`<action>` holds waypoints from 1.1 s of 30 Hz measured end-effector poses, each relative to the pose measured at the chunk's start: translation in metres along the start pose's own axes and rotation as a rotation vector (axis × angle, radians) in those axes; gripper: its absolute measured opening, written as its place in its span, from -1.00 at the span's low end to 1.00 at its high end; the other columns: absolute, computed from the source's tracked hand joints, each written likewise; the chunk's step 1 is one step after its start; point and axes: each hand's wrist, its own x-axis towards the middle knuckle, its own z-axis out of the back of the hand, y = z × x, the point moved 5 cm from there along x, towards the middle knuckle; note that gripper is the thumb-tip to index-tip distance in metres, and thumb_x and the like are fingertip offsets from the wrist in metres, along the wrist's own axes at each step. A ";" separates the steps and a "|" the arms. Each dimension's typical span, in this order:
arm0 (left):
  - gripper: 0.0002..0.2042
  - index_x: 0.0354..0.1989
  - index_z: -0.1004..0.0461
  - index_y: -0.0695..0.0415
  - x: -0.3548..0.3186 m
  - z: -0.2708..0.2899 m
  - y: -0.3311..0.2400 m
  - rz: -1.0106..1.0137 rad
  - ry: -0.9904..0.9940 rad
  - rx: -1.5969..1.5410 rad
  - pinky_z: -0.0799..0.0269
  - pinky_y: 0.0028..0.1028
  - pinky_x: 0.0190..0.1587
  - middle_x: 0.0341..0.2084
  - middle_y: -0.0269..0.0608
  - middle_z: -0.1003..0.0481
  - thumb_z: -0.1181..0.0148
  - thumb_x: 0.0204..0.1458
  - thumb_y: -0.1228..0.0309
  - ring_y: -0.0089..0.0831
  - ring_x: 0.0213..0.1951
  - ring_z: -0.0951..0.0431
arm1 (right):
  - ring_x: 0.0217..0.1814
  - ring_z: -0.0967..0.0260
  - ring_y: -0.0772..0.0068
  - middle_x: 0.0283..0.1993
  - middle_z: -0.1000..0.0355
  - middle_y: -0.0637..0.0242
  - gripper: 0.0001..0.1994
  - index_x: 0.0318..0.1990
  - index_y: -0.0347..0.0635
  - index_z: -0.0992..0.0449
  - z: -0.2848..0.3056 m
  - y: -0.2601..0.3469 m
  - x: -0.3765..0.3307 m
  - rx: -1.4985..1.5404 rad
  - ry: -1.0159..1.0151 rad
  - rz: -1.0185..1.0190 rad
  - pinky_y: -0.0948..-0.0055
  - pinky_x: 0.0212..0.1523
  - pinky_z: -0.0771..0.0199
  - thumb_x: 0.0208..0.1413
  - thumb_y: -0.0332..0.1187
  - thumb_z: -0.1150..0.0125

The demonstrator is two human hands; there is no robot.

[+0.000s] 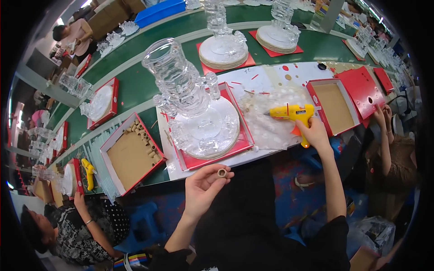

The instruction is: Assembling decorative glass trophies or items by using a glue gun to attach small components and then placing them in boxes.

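Observation:
A short brown cardboard tube (221, 173) is pinched in the fingertips of my left hand (203, 187), its round opening facing up, just off the table's front edge. My right hand (312, 133) grips the handle of a yellow hot glue gun (291, 111), whose nozzle points left above a crumpled clear plastic bag. Between and beyond my hands, a large clear figure-shaped piece (183, 86) stands on a round white base (226, 135). That base sits in a shallow red tray (246, 141) on white paper.
Left of it, a red-rimmed box (120, 165) holds several cardboard tubes. Clear sticks (97, 158) lie beside it. On the right are an open red box (337, 108) and a red lid (361, 88). Other clear pieces line the green table (140, 90). Co-workers sit at both sides.

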 end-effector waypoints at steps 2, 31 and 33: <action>-0.74 -0.06 -0.41 0.36 0.004 -0.006 0.003 -0.003 0.013 0.005 -0.52 -0.45 -0.05 -0.13 -0.03 -0.49 -0.12 0.05 0.69 -0.33 -0.13 -0.57 | -0.23 -0.52 0.09 -0.30 -0.53 0.03 -0.50 -0.03 -0.39 -0.44 0.010 0.015 -0.013 -0.178 -0.050 -0.051 0.24 -0.19 -0.49 0.04 -0.10 -0.25; -0.59 0.06 -0.30 0.32 0.053 -0.039 0.080 0.238 0.162 0.499 -0.50 -0.49 -0.05 -0.01 0.01 -0.44 -0.20 0.01 0.67 -0.39 0.03 -0.51 | -0.34 -0.37 0.57 -0.02 -0.42 0.20 -0.74 0.07 -0.25 -0.30 -0.100 0.067 -0.099 1.536 0.127 -0.063 0.58 -0.34 -0.44 0.29 -0.37 0.00; -0.54 0.13 -0.24 0.32 0.050 -0.043 0.085 0.077 0.100 0.410 -0.47 -0.43 0.05 0.05 0.05 -0.40 -0.17 0.03 0.68 -0.30 0.08 -0.48 | -0.55 -0.30 0.64 0.00 -0.45 0.11 -0.78 0.05 -0.27 -0.27 -0.102 0.074 -0.095 1.304 0.179 0.064 0.66 -0.54 -0.35 0.30 -0.43 0.07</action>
